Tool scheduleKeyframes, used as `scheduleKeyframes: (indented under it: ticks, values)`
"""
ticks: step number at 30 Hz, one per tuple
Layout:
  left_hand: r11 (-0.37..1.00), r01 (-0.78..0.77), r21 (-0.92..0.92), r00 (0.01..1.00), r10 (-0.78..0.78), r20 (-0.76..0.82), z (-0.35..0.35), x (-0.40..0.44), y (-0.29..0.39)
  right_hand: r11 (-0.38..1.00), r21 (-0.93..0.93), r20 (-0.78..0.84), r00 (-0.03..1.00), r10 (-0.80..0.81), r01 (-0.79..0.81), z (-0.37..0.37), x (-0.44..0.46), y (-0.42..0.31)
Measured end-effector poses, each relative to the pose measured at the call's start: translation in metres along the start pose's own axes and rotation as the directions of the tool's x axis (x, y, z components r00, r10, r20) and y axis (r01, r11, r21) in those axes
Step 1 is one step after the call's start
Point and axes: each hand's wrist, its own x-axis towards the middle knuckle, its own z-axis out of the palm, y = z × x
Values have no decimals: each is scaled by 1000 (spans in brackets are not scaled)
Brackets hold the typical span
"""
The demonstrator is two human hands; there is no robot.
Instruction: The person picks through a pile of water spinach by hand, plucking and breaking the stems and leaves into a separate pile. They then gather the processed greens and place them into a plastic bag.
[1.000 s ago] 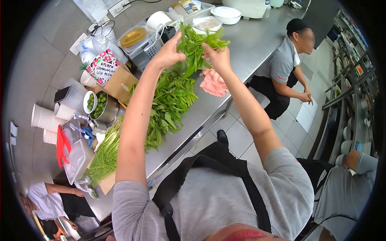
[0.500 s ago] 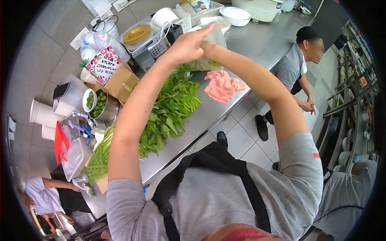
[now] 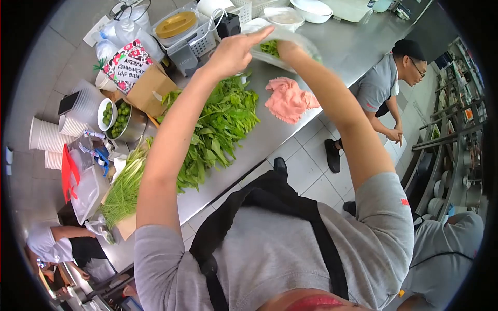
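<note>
My left hand (image 3: pixel 234 54): forefinger extended, grip unclear | My right hand (image 3: pixel 291 53): at greens (image 3: pixel 270 48) inside bag (image 3: pixel 287 35), fingers' hold indiscernible | Best practice: mouth wide, leaves uncrushed.

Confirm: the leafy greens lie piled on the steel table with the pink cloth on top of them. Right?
Not quite: the pink cloth is not on top. The head view shows it lying directly on the steel table, beside the piled leafy greens.
</note>
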Motion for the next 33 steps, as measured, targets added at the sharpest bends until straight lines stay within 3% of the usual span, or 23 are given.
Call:
scheduleKeyframes:
  ticks: [2,4,6,8,9,10,12,13,14,15,16,17,18,19,20,21,22,24,25,27,30,32,33]
  values:
    - [998,60,-29,997,-59,50,15,-14,-15,936,-69,247,915,-320,346,14,-16,-4]
    - [991,103,-90,993,-97,64,9,-30,-13,907,9,197,888,-415,421,17,-33,-15]
    - [901,359,-243,927,-315,203,-8,-43,-21,905,-13,-9,905,-425,425,12,-59,-26]
    - [839,271,-471,957,-285,43,-29,-64,-23,930,-3,-49,928,-368,369,5,-79,-34]
    - [865,334,-374,939,-339,55,-67,-75,3,911,-21,-105,905,-413,413,3,-89,-32]
    - [775,573,-266,819,-536,204,-90,-86,7,889,-39,-158,876,-456,456,-1,-102,-30]
    - [724,626,-292,774,-621,120,-115,-130,3,807,-137,-105,802,-588,574,-24,-129,-31]
    - [708,647,-283,755,-646,112,-124,-158,-6,840,-15,-80,837,-541,542,-43,-145,-41]
    - [777,556,-296,799,-597,-66,-127,-190,-22,863,104,-47,870,-492,494,-57,-157,-50]
    - [844,455,-284,818,-523,-241,-130,-219,-31,852,110,-49,859,-510,512,-64,-167,-62]
    - [840,468,-275,810,-532,-247,-137,-244,-29,835,142,-162,845,-510,531,-70,-176,-74]
    - [763,616,-194,712,-645,-278,-143,-268,-24,818,171,-275,824,-495,549,-74,-181,-88]
    - [657,744,-121,597,-736,-320,-145,-286,-15,812,173,-278,818,-503,558,-75,-183,-103]
    - [653,748,-117,592,-737,-327,-144,-299,-5,723,178,-403,720,-565,667,-73,-185,-120]
    - [566,824,-28,528,-785,-325,-142,-312,6,623,167,-519,605,-603,764,-71,-187,-139]
    - [467,883,59,458,-826,-329,-139,-325,14,557,186,-559,553,-618,810,-69,-190,-159]
    - [464,884,59,455,-825,-335,-133,-337,17,488,199,-598,500,-626,850,-65,-193,-180]
    - [469,877,104,473,-806,-357,-118,-358,21,381,194,-601,416,-683,904,-52,-194,-224]
    - [467,879,102,469,-804,-365,-113,-364,24,388,203,-545,433,-718,899,-45,-195,-246]
    - [507,797,329,603,-705,-373,-105,-372,27,393,204,-493,441,-750,897,-27,-197,-285]
    - [493,787,371,606,-733,-310,-95,-381,32,343,90,-482,343,-807,935,-9,-199,-314]
    - [518,756,399,642,-705,-301,-95,-387,31,419,-49,-128,410,-903,907,-5,-197,-314]
    - [529,748,401,653,-695,-300,-95,-389,31,445,-57,-67,441,-895,894,-10,-194,-307]
